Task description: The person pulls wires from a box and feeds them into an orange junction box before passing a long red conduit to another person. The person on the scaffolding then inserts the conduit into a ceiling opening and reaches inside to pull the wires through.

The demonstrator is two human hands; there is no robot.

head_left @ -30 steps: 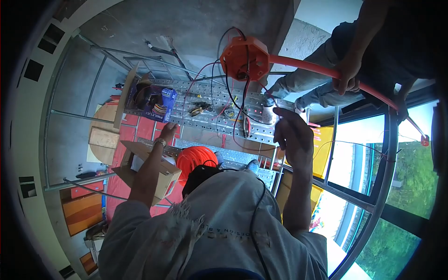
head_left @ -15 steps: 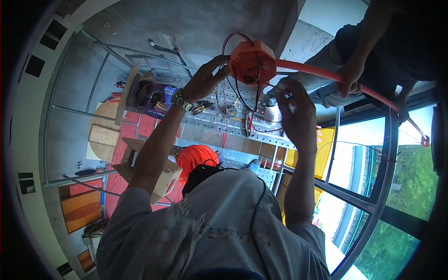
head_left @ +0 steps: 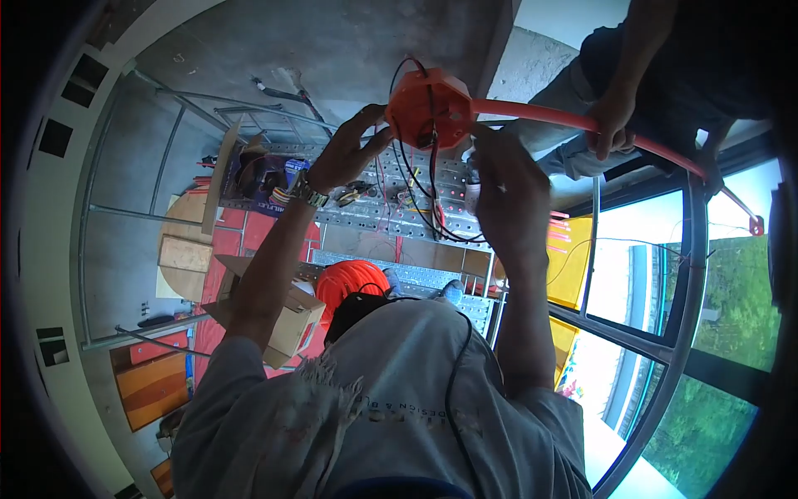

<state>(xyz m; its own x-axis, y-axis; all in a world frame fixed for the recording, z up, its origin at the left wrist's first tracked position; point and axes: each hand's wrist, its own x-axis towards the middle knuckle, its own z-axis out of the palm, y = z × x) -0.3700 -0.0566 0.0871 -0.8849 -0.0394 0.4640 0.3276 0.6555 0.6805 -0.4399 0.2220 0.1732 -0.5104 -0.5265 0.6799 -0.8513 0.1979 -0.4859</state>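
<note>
- Head view, a fisheye picture taken from above the worker: a person in a grey shirt stands on scaffold planks with both arms raised toward an orange octagonal junction box at about 12 o'clock in the frame.
- The left hand sits at about 8 o'clock from the box, fingers spread and curled, its fingertips touching the box's lower left edge. It cups the box rather than clamping it. A watch is on that wrist.
- The right hand lies at about 4 o'clock from the box, its back toward the camera. Its fingers reach up to the box's right side, where the pipe joins. Whether they pinch a wire or are loose cannot be told, since the palm is hidden.
- Both hands are about equally near the box, one on each side.
- An orange conduit pipe runs from the box's right side, its long axis heading toward 3 to 4 o'clock.
- A co-worker's hand grips that pipe farther along, well apart from the worker's hands.
- Red and black wires hang from the box down toward 6 o'clock, between the two forearms.
- Below lie perforated metal planks with tools, an orange wire coil and a cardboard box.
</note>
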